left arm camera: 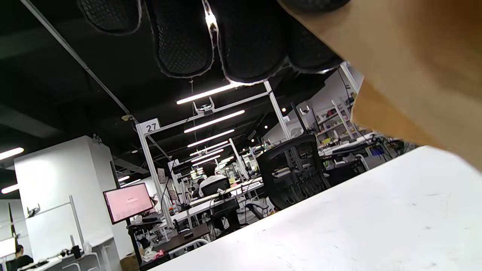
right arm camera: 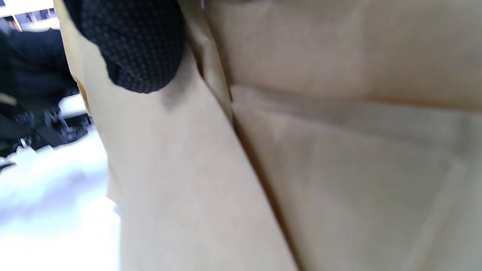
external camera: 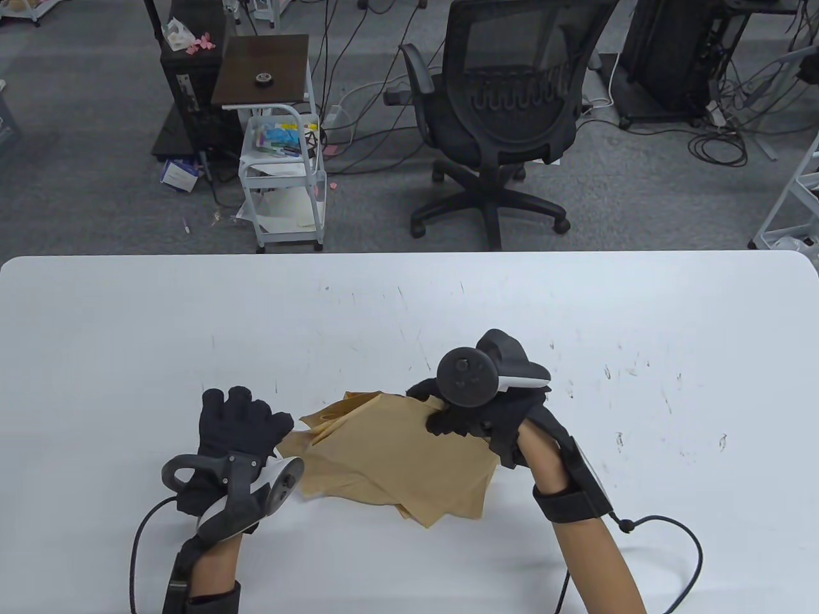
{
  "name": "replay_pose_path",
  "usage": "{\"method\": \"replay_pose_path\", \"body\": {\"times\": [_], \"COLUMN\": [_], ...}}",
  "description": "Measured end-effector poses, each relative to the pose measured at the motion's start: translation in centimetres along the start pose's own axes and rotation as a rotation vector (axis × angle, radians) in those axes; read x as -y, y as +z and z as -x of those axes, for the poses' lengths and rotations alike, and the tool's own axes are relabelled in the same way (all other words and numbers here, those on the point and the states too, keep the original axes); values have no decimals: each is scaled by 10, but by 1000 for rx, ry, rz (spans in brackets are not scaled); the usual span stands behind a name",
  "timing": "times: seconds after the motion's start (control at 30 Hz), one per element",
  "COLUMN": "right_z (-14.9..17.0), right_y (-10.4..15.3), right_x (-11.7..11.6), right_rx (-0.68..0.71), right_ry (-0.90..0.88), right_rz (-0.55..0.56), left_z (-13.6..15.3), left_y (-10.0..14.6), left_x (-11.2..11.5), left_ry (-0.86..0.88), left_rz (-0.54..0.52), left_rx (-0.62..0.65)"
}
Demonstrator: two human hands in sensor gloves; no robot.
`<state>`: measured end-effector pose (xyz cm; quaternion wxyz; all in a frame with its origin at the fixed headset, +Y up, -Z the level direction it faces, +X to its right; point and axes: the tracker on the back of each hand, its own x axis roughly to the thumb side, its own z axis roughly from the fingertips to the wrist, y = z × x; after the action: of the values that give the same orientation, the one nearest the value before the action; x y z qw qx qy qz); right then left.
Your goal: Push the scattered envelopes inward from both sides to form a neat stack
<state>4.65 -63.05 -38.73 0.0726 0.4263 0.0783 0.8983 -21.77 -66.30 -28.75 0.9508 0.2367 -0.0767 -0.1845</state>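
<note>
Several tan envelopes (external camera: 390, 460) lie in a loose, overlapping pile on the white table (external camera: 409, 300), corners fanned out at different angles. My left hand (external camera: 246, 425) stands at the pile's left edge, fingers straight and together, touching the envelopes. My right hand (external camera: 461, 416) rests on the pile's upper right corner, fingers pressing onto the top envelope. In the left wrist view the fingertips (left arm camera: 248, 45) hang beside a tan envelope edge (left arm camera: 406, 67). In the right wrist view a fingertip (right arm camera: 131, 49) presses on envelopes (right arm camera: 301, 158) that fill the frame.
The table's far edge (external camera: 409, 254) runs across the middle of the table view. Beyond it stand a black office chair (external camera: 505, 109) and a small white cart (external camera: 285, 173). Glove cables (external camera: 665, 550) trail near the front edge.
</note>
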Motion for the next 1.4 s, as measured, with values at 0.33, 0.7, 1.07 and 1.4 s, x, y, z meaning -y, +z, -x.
{"method": "replay_pose_path", "body": {"times": [0.33, 0.7, 1.07, 1.4], "right_z": [-21, -3, 18, 11], "right_y": [15, -5, 10, 9], "right_x": [27, -5, 6, 9], "right_rx": [-37, -51, -83, -56], "right_ry": [237, 113, -59, 86], "right_rz": [215, 12, 0, 93], "left_z": [11, -7, 13, -4], "left_y": [-3, 4, -3, -7], "left_x": [7, 105, 95, 83], "left_ry": [491, 944, 1215, 1156], "left_rz": [40, 810, 436, 413], "left_rx": [-10, 152, 63, 149]}}
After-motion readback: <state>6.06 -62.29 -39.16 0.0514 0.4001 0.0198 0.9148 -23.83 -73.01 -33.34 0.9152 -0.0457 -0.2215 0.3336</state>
